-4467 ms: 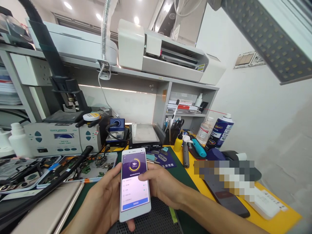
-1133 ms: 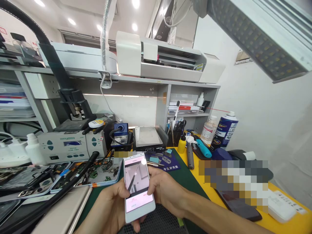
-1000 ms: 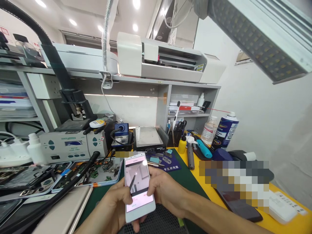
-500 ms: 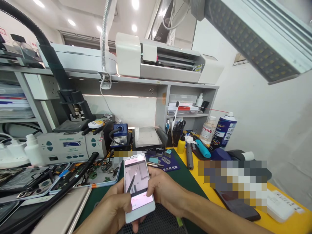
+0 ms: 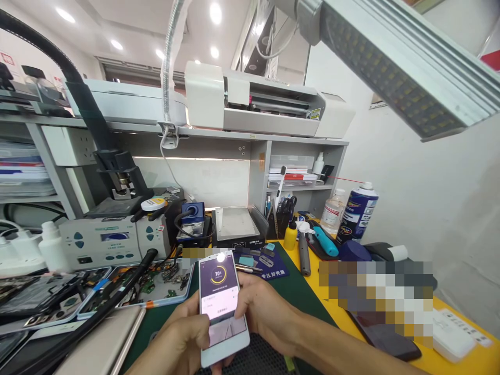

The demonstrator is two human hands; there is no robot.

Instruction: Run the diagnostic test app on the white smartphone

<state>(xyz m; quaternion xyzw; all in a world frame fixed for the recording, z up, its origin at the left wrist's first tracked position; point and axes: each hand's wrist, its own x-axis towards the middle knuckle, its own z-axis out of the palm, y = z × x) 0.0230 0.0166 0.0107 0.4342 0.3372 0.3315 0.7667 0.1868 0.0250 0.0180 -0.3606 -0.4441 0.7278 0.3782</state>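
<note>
In the head view, the left hand (image 5: pixel 182 329) and the right hand (image 5: pixel 267 307) both clasp a white phone (image 5: pixel 219 304), which is glossy, flat and rounded at the corners. It is held above a black pad (image 5: pixel 265 355) of perforated texture.

1 head-worn cam, facing fwd & slightly down across tabletop (image 5: pixel 482 362) to shelf (image 5: pixel 257 182) at far edge; phone (image 5: pixel 224 304) v. close.

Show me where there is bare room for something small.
Bare green mat shows between the right hand, the blue card and the grey tool; a narrower strip lies between the left hand and the gold device. Crowded: the parts tray, and around the spray can.
</note>
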